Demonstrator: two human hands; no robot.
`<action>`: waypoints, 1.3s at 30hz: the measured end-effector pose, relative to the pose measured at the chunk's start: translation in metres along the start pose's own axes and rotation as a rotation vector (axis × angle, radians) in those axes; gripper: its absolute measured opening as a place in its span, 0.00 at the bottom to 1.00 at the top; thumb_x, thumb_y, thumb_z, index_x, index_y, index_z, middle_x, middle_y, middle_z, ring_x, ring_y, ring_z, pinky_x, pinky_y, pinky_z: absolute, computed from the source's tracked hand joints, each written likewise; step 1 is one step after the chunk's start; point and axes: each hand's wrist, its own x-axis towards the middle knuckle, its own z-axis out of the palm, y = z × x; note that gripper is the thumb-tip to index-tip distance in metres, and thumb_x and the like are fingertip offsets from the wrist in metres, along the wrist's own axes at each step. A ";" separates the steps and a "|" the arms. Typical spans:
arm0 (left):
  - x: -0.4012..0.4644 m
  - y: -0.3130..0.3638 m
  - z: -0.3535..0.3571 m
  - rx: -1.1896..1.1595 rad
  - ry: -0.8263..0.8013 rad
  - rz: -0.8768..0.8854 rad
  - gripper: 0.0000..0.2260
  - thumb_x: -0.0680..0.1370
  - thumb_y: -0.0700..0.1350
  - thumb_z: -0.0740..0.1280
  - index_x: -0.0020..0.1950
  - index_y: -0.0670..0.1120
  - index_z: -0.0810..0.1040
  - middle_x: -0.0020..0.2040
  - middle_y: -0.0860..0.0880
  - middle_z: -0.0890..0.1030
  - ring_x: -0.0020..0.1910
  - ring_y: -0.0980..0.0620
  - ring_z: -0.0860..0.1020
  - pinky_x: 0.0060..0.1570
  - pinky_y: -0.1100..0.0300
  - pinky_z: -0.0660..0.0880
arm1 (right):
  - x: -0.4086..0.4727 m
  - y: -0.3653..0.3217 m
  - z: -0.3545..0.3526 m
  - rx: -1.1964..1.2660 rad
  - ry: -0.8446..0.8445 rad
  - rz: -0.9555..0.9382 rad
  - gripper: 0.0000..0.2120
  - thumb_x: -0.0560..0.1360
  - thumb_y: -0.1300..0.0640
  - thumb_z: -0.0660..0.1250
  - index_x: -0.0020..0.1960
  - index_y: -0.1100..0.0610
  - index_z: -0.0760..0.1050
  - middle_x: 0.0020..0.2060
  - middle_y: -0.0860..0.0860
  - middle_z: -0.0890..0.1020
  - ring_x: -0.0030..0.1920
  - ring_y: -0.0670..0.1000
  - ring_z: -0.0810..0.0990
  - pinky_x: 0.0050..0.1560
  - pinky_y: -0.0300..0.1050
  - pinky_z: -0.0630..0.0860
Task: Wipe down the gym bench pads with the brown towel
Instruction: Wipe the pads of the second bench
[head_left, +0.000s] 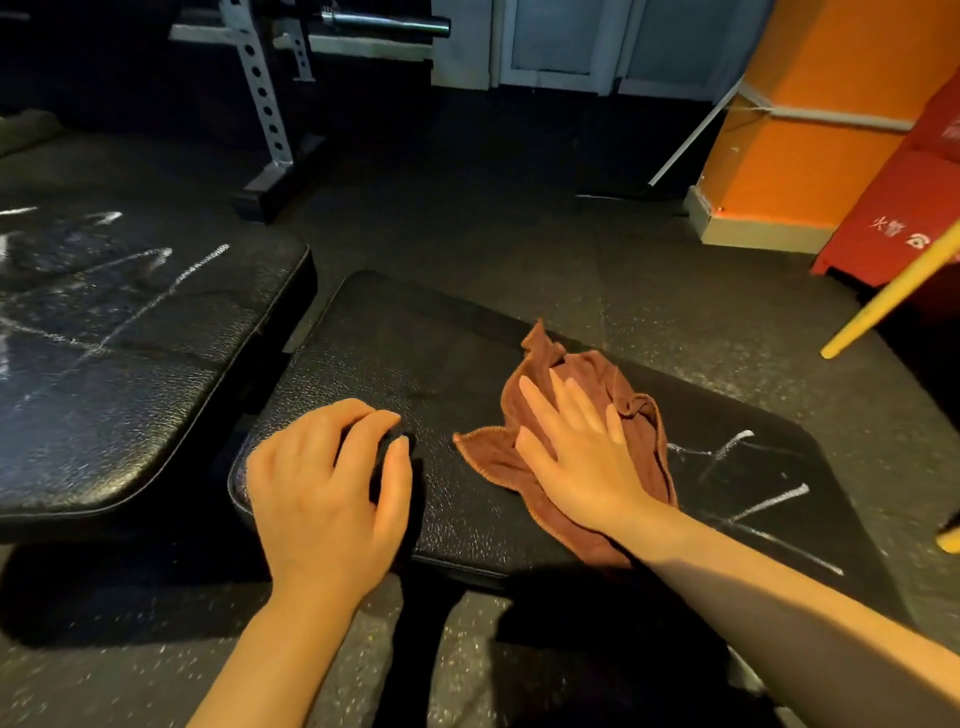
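A crumpled brown towel (618, 395) lies on the near black bench pad (415, 338). My right hand (576, 452) presses flat on the towel with straight fingers. White chalk marks (748, 483) streak the pad to the right of the towel. My left hand (327, 488) rests on the pad's left end with its fingers curled over the surface and holds nothing. A second black bench pad (130, 364) to the left carries many white chalk streaks.
A grey perforated rack upright (262, 98) with a barbell end (384, 23) stands at the back. An orange pillar (810, 114) and a red cabinet (904, 208) fill the right. A yellow stick (893, 301) slants in from the right edge. Speckled dark rubber floor surrounds the bench.
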 end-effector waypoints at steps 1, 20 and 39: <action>0.000 0.004 -0.003 -0.054 -0.024 -0.006 0.11 0.79 0.45 0.65 0.51 0.40 0.84 0.49 0.43 0.82 0.48 0.41 0.81 0.46 0.44 0.73 | -0.015 0.000 0.002 -0.017 -0.017 -0.020 0.38 0.68 0.31 0.33 0.78 0.37 0.38 0.80 0.45 0.42 0.77 0.44 0.34 0.76 0.58 0.34; -0.028 0.048 0.035 0.153 0.016 0.176 0.13 0.76 0.52 0.63 0.58 0.50 0.78 0.50 0.48 0.86 0.56 0.48 0.77 0.71 0.52 0.57 | 0.064 0.062 -0.013 0.112 0.126 0.241 0.35 0.78 0.30 0.48 0.80 0.42 0.49 0.80 0.47 0.48 0.79 0.47 0.43 0.77 0.54 0.37; -0.012 0.052 0.017 0.206 -0.183 0.266 0.08 0.68 0.49 0.72 0.41 0.44 0.82 0.40 0.42 0.81 0.39 0.37 0.81 0.52 0.40 0.64 | -0.071 0.057 0.008 -0.017 -0.024 0.002 0.39 0.66 0.22 0.25 0.74 0.34 0.35 0.76 0.40 0.35 0.75 0.41 0.29 0.73 0.43 0.27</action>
